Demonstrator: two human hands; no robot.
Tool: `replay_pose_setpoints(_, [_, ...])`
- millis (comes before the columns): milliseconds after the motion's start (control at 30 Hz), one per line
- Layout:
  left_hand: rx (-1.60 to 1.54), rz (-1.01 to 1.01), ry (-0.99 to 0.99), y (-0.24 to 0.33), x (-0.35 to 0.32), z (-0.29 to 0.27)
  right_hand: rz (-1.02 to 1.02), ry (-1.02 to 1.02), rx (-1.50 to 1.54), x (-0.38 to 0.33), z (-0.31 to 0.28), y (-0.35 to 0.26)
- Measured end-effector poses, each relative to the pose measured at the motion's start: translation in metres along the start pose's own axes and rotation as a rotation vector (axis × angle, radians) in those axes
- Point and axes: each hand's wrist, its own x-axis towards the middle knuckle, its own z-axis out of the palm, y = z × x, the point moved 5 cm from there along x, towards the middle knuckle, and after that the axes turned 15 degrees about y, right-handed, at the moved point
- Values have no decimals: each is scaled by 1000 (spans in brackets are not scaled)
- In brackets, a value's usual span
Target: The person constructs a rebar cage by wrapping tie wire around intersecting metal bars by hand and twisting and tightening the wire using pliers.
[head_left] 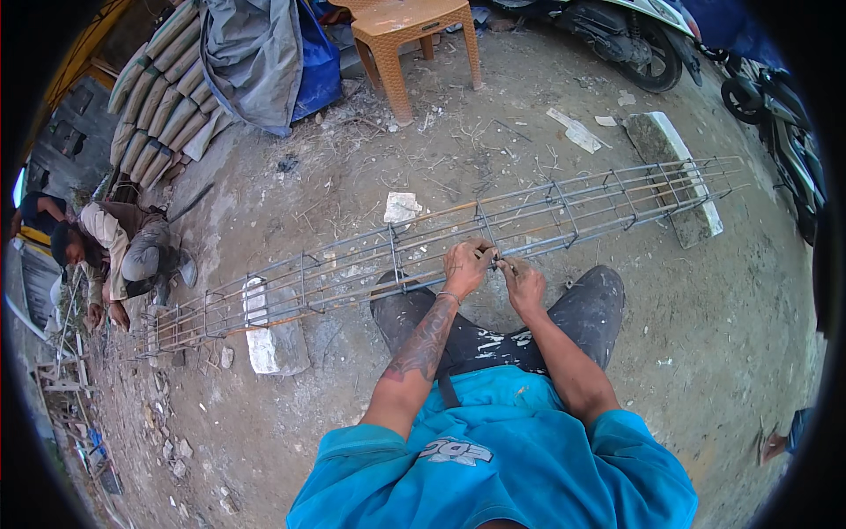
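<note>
A long rebar cage of thin rods and square stirrups lies crosswise in front of me, propped near its ends on two pale blocks. My left hand is closed at the cage's near rods, beside a stirrup around the middle. Close to its right, my right hand has its fingers pinched together at the same near edge. Between the fingertips sits a small dark bit at the joint, too small to name. My fingers hide most of that joint.
The left block and right block bear the cage. A person crouches at the left end. Beyond stand an orange plastic chair, stacked sacks, a grey tarp and a motorbike. Rubble litters the ground.
</note>
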Motion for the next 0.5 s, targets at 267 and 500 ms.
replay_pose_setpoints(267, [14,86,7,-2,-5,6,-183,29,-50,4,3,8])
replay_pose_setpoints(500, [32,189,8,-5,-4,12,-138,-146,135,7,3,8])
